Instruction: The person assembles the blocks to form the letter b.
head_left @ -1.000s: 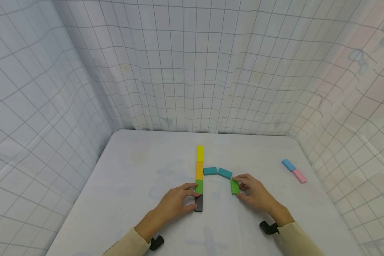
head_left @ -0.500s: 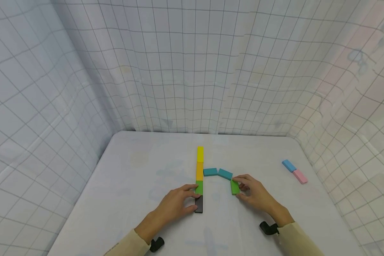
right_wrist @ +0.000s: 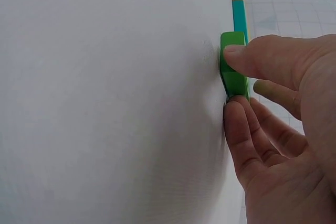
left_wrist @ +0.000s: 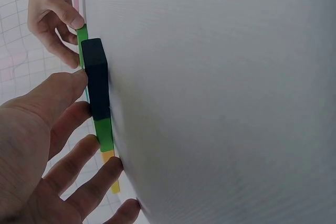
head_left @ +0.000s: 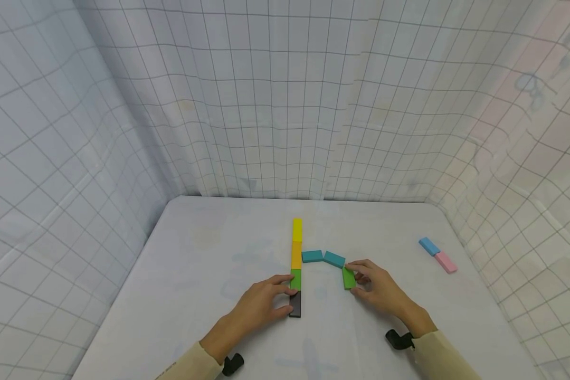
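Observation:
A straight column of flat domino-like blocks lies on the table: yellow (head_left: 297, 230), orange (head_left: 296, 255), green (head_left: 296, 279) and black (head_left: 295, 304) nearest me. My left hand (head_left: 265, 302) rests along the column's left side, thumb and fingertips touching the black and green blocks. From the orange block, two teal blocks (head_left: 312, 256) run rightward, the second teal block (head_left: 334, 259) angled. At its end my right hand (head_left: 379, 287) pinches another green block (right_wrist: 234, 66) by its two ends, thumb near and fingers far. That block lies on the table, turned lengthwise toward me.
A blue block (head_left: 429, 246) and a pink block (head_left: 445, 262) lie end to end on the table's right side. Gridded white curtains (head_left: 266, 116) enclose the table (head_left: 209, 227) at the back and both sides.
The scene sits very slightly lower in the head view. Both hands and all the blocks keep their places relative to one another.

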The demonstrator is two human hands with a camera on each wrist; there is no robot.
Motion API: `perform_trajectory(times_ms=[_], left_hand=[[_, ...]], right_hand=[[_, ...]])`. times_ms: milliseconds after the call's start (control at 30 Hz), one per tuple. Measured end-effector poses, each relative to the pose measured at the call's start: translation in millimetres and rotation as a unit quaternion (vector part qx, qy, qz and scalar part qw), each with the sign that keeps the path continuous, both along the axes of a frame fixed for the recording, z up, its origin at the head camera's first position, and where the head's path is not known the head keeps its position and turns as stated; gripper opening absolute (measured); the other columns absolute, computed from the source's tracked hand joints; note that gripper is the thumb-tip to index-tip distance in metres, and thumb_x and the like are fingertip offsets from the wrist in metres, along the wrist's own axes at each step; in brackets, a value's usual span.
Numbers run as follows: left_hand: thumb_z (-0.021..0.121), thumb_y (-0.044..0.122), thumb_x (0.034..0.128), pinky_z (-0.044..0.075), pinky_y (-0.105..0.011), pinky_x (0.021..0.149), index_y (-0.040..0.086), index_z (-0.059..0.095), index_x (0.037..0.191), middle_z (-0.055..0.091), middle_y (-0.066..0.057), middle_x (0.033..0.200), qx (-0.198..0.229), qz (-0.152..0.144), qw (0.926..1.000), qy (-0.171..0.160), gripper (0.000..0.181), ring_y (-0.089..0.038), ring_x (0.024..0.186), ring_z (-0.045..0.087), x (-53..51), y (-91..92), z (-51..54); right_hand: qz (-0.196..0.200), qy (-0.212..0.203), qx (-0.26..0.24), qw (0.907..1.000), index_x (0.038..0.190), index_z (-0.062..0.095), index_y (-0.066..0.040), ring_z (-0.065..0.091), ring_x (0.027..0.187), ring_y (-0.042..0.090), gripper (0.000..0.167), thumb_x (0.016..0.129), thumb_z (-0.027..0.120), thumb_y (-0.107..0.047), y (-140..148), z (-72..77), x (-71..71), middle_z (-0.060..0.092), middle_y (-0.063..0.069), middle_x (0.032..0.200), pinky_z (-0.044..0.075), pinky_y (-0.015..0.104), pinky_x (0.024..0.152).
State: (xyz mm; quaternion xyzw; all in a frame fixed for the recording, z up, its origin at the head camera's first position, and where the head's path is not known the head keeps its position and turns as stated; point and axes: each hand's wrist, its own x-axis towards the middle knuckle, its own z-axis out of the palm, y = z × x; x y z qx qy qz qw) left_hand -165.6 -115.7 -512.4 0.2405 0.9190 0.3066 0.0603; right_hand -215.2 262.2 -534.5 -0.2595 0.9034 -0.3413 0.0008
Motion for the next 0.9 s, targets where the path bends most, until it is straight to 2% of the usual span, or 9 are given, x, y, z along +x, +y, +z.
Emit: perform_trajectory(times_ms=[467,900], left_hand=[[0.094,0.024,0.1013,0.063,-0.061,0.118,0.017,0.087,0.134,0.069,-0.008,0.168,0.001,0.001,0.9999,0.011,0.034,-0.038,0.146,0.074,0.7,-0.3,-0.7],[0.094,0.025,0.1011,0.063,-0.061,0.119,0.018,0.088,0.135,0.068,-0.006,0.168,-0.003,0.002,1.0,0.004,0.035,-0.037,0.146,0.074,-1.3,-0.3,-2.9]], right_hand=[[-0.002,-0.003,0.003,1.0,0.155,0.072,-0.004,0.079,0.113,0.02,0.062,0.096,0.094,-0.001,-0.6,0.3,-0.2,0.073,0.015,0.149,0.069,0.034,0.098],[-0.005,-0.009,0.004,0.9999,0.155,0.071,-0.003,0.079,0.114,0.022,0.063,0.096,0.093,0.0,-1.1,1.1,0.2,0.073,0.016,0.15,0.069,0.034,0.098]])
